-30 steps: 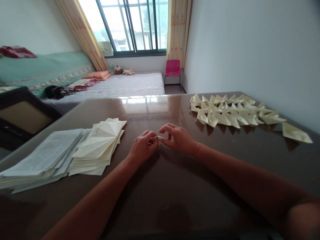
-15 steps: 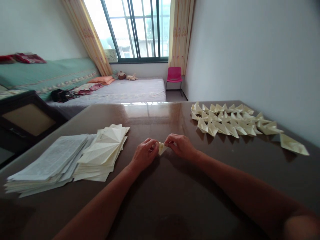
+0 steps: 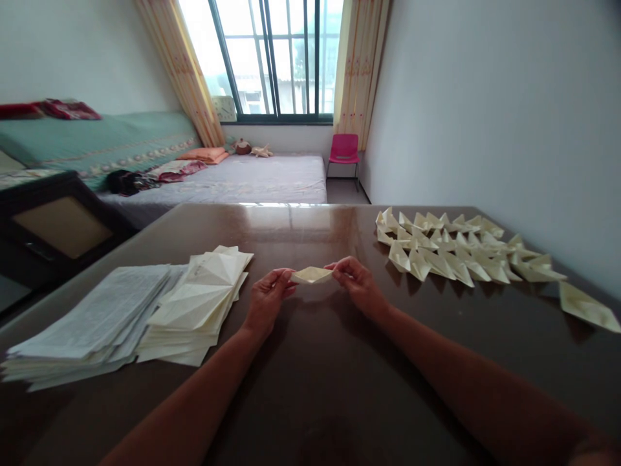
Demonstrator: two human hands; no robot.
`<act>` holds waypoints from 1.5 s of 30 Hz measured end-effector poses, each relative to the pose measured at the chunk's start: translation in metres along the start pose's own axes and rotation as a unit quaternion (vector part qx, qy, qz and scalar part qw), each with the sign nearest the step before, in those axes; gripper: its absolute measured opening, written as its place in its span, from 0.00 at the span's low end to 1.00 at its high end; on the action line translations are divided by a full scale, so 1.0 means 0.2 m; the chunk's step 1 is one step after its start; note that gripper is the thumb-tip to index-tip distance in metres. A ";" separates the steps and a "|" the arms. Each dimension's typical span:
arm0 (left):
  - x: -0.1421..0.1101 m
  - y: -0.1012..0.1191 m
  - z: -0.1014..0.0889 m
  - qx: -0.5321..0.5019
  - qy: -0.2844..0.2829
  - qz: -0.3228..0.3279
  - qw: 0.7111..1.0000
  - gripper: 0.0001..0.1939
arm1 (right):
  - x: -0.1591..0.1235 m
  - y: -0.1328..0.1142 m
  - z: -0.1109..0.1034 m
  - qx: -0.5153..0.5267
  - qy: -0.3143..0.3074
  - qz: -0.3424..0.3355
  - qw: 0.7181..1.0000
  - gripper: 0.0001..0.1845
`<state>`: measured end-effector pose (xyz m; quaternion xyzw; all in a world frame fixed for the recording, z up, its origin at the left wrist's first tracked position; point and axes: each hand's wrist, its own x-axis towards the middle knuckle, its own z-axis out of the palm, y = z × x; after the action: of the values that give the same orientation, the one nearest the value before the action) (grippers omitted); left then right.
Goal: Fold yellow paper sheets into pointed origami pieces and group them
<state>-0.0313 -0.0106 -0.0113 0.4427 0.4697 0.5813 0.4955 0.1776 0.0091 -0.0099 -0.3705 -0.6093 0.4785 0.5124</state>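
A small cream folded paper boat (image 3: 311, 275) is stretched between my two hands, just above the dark brown table (image 3: 310, 401). My left hand (image 3: 266, 303) pinches its left end and my right hand (image 3: 358, 287) pinches its right end, fingers closed on the paper. Left of my hands lies a stack of creased, pre-folded cream sheets (image 3: 201, 301). At the right, several finished paper boats (image 3: 456, 249) lie in rows.
A pile of flat printed sheets (image 3: 92, 317) lies at the table's left edge. One boat (image 3: 588, 306) lies apart at the far right. Beyond the table are a bed (image 3: 252, 175), a pink chair (image 3: 343, 150), a window and a dark cabinet (image 3: 53, 226) on the left.
My hands have moved apart, and the paper between them has been pulled out from a small folded wad into a long boat shape. The camera has tilted slightly.
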 end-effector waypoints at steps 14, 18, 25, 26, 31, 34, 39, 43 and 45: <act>0.00 -0.01 0.01 0.006 -0.068 -0.001 0.998 0.16 | 0.00 0.04 0.04 0.114 0.041 0.068 0.990 0.16; -0.01 -0.03 0.02 0.054 -0.145 0.021 0.988 0.23 | -0.03 0.06 0.05 0.010 0.015 0.015 1.000 0.12; 0.03 -0.07 0.00 0.099 -0.133 0.038 0.985 0.20 | -0.03 0.07 0.04 -0.014 -0.033 -0.013 0.999 0.12; 0.04 -0.07 0.00 0.100 -0.125 0.035 0.986 0.19 | -0.03 0.07 0.04 0.001 -0.035 -0.013 0.999 0.13; 0.06 -0.07 -0.01 0.109 -0.082 0.062 0.989 0.18 | -0.02 0.07 0.05 0.046 -0.027 0.010 0.998 0.16; 0.06 -0.07 -0.01 0.120 -0.062 0.075 0.988 0.17 | -0.01 0.09 0.05 0.067 -0.015 0.045 0.997 0.18; 0.05 -0.05 -0.02 0.163 -0.049 0.091 0.981 0.16 | 0.03 0.06 0.04 0.085 -0.064 0.121 0.987 0.22; 0.02 -0.03 -0.02 0.199 -0.068 0.099 0.973 0.14 | 0.04 0.03 0.07 -0.006 -0.123 0.126 0.984 0.25; 0.00 -0.02 -0.01 0.213 -0.081 0.101 0.968 0.13 | 0.03 0.03 0.08 -0.023 -0.124 0.117 0.985 0.20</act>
<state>-0.0335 -0.0096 -0.0160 0.6289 0.4933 0.4774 0.3650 0.1615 0.0124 -0.0146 -0.3892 -0.6315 0.5630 0.3644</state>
